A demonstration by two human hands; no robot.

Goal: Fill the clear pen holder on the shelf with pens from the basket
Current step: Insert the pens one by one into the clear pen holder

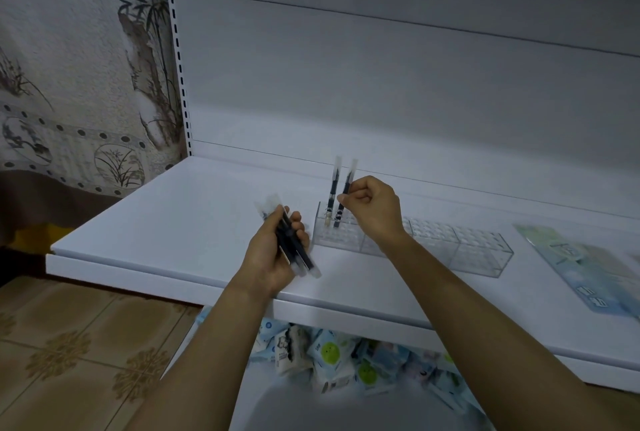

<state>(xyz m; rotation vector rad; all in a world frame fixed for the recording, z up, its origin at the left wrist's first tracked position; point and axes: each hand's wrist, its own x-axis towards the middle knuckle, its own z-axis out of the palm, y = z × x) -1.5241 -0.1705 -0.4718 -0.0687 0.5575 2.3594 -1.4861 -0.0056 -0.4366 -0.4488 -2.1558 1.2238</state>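
Clear pen holder (467, 252), mid-frame: 1st pen (334, 184) in; right hand (374, 212) pinches 2nd pen (348, 181) into slot; left hand (273, 257) grips spare pens (294, 243). Mostly unfilled.

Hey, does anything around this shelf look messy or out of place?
Only the packets below the shelf: they lie in a jumbled heap. The clear pen holder and its two pens stand upright.

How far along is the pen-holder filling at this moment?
Early. Done: one pen stands at the left end of the clear holder. In hand: right hand pinches a second pen at the next slot; left hand grips a bundle of pens. Left: nearly every slot is empty.
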